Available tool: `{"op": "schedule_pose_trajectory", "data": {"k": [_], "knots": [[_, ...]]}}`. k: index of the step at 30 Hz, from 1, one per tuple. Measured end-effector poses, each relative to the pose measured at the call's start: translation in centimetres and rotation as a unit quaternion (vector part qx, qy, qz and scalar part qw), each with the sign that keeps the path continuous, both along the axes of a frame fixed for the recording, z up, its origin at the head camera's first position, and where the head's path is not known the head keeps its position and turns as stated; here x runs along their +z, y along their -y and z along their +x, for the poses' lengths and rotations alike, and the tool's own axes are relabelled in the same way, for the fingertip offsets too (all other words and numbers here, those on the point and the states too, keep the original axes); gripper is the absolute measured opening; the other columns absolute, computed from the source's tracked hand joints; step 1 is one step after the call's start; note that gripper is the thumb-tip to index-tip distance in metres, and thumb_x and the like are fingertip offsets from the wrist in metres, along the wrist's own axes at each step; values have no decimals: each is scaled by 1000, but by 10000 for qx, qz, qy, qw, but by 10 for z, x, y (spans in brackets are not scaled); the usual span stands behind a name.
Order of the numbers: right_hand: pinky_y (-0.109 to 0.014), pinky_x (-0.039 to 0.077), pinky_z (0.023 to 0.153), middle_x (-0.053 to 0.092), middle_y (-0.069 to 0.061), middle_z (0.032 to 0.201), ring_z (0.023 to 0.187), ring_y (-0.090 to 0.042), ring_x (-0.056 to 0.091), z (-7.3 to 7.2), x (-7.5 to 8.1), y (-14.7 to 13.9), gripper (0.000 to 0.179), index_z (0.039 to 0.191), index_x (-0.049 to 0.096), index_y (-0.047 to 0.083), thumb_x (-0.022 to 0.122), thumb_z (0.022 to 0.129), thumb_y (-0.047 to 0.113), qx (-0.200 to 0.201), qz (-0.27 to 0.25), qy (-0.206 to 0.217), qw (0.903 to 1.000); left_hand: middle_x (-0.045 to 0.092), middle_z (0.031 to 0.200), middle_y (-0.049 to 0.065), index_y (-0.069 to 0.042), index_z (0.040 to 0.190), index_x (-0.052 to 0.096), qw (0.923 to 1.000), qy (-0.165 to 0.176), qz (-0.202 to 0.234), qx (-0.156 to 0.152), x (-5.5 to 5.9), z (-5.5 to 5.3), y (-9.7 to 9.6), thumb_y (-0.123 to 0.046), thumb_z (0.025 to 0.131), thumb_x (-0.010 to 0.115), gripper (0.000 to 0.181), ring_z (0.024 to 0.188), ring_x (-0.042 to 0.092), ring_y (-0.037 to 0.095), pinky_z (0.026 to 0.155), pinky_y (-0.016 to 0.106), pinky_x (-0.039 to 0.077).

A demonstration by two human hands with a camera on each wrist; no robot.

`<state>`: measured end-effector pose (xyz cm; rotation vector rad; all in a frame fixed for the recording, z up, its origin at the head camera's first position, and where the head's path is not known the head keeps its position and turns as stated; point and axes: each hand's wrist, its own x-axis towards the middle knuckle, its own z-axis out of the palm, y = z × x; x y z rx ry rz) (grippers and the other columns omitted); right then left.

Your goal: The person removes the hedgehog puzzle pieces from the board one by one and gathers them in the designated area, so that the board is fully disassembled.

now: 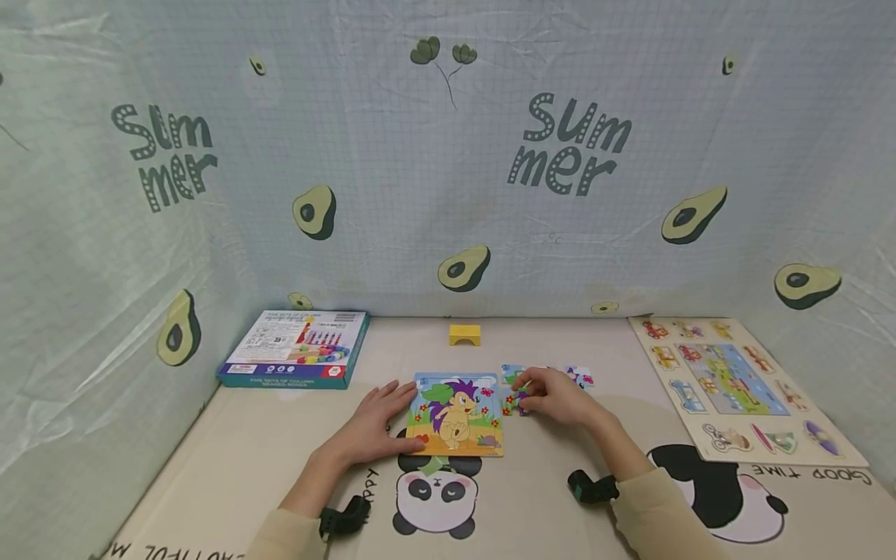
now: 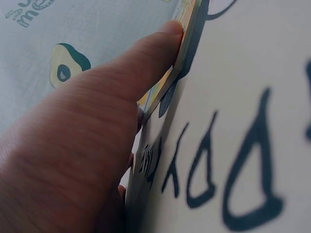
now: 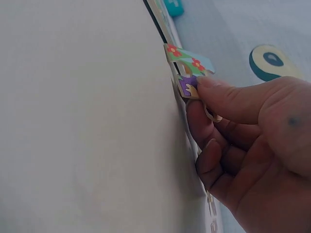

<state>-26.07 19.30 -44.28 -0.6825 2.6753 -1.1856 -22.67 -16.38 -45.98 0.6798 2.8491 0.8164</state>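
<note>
A square hedgehog picture board [image 1: 458,416] lies in the middle of the table. My left hand [image 1: 378,424] lies at its left side with fingers spread, the thumb resting on the near left corner; the left wrist view has the thumb [image 2: 158,48] on the board's edge. To the right of the board, my right hand [image 1: 556,397] pinches a small purple jigsaw piece [image 3: 188,87] between thumb and fingers. Beside it is a jigsaw piece with red flowers [image 3: 181,53]. More jigsaw pieces [image 1: 579,376] lie just behind the right hand, partly covered by it.
A yellow arch block [image 1: 465,335] stands behind the board, near the back wall. At the back left lies a flat boxed bead set [image 1: 294,350]. A wooden picture puzzle board [image 1: 745,389] is at the right. Printed cloth walls enclose the table.
</note>
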Motion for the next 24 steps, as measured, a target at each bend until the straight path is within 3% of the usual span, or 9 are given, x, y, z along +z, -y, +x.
{"op": "schedule_pose_trajectory", "data": {"k": [6,24], "knots": [[-34,49,76,62,1,90,84,-17,55,0,0,-2,15,106,69,5,73,92,5,-76,62,25,9999,38,160,5,-12,155,42,10000,-22,6,-38,1,0,0,-62,80,76,97,151,18,34,121,56,8],[-28,48,70,57,0,88,83,-18,52,3,1,0,25,107,67,8,81,86,8,-332,255,-47,9991,38,160,6,-12,156,40,10000,5,-39,-6,0,-1,0,-60,80,76,97,151,18,34,121,57,8]]}}
